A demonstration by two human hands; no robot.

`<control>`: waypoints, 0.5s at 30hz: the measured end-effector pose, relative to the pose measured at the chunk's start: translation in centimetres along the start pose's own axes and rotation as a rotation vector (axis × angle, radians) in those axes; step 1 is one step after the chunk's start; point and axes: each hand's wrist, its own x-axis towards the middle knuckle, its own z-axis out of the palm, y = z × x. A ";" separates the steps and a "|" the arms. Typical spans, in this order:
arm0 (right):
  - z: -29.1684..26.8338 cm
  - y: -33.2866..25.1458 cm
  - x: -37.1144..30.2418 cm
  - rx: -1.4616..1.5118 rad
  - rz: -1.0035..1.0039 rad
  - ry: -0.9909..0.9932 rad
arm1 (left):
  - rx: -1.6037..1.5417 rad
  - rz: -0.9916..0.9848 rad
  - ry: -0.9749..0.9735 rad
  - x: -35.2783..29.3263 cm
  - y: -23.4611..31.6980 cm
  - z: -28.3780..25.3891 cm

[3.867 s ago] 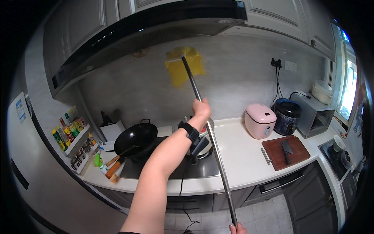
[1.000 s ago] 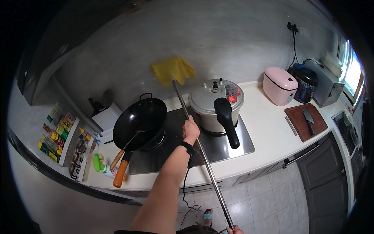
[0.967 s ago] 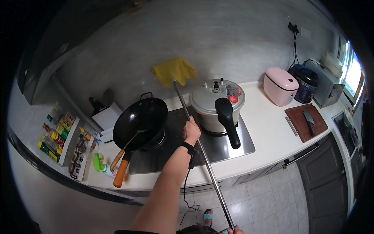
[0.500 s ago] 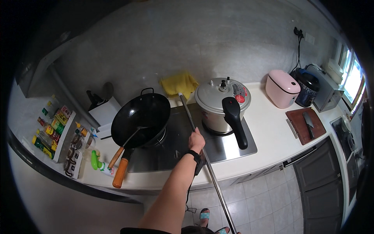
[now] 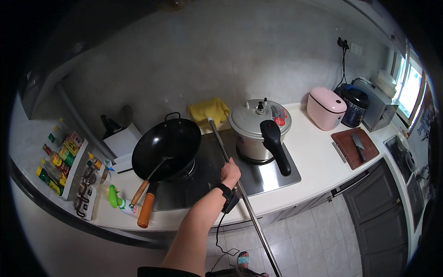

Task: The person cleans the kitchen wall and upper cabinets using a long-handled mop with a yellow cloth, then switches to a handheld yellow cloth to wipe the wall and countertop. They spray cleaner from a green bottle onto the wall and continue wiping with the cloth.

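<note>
My left hand (image 5: 230,172) is closed around a long metal pole (image 5: 251,214) above the front part of the stove. The pole slants from the lower edge up to a pale tip, which overlaps a yellow cloth (image 5: 208,111) against the back wall; I cannot tell if they touch. To the left, a black wok (image 5: 168,143) with a wooden handle sits on the stove (image 5: 207,194), and a wooden-handled utensil (image 5: 147,184) rests in it. Right of the pole stands a silver pressure cooker (image 5: 251,122) with its lid on. My right hand is out of view.
Bottles (image 5: 55,161) line a rack at the left, near a green-topped spray bottle (image 5: 122,203). On the right counter are a pink appliance (image 5: 325,111), a dark round pot (image 5: 354,106) and a knife (image 5: 358,147) on a brown cutting board (image 5: 346,143).
The camera view has shifted slightly. My left hand keeps hold of the pole and sits a little lower in view; the pole's tip also appears lower and slightly left.
</note>
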 end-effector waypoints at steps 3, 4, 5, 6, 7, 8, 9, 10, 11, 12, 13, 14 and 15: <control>-0.2 -0.1 -0.5 -0.021 -0.024 0.009 | -0.052 0.031 0.013 -0.8 0.9 -1.1; -0.4 -0.2 -0.7 -0.026 -0.037 0.010 | -0.088 0.055 0.027 -1.2 1.4 -1.4; -0.6 -0.3 -0.9 -0.034 -0.049 0.011 | -0.099 0.073 0.045 -1.5 2.0 -1.9; -0.9 -0.5 -1.1 -0.041 -0.062 0.009 | -0.105 0.090 0.077 -1.6 2.7 -2.5; -1.1 -0.7 -1.3 -0.039 -0.077 0.010 | -0.115 0.108 0.085 -1.7 3.5 -3.1; -1.3 -1.0 -1.5 -0.039 -0.098 0.016 | -0.121 0.127 0.102 -1.9 4.3 -3.7; -1.5 -1.5 -1.6 -0.015 -0.124 0.034 | -0.125 0.138 0.116 -2.0 5.2 -4.2; -1.6 -1.9 -1.7 0.021 -0.153 0.069 | -0.160 0.180 0.184 -2.2 6.0 -4.6; -1.6 -2.5 -1.5 0.110 -0.200 0.124 | -0.184 0.218 0.206 -2.2 7.0 -5.2; -1.6 -3.1 -1.3 0.195 -0.251 0.175 | -0.203 0.248 0.227 -2.1 8.0 -5.9; -1.5 -3.8 -1.0 0.280 -0.298 0.227 | -0.220 0.265 0.244 -2.1 8.9 -6.6; -1.6 -4.5 -0.4 0.371 -0.268 0.145 | -0.271 0.318 0.278 -2.0 9.9 -7.4; -1.6 -5.4 0.4 0.368 -0.323 0.197 | -0.330 0.347 0.273 -1.8 11.4 -8.3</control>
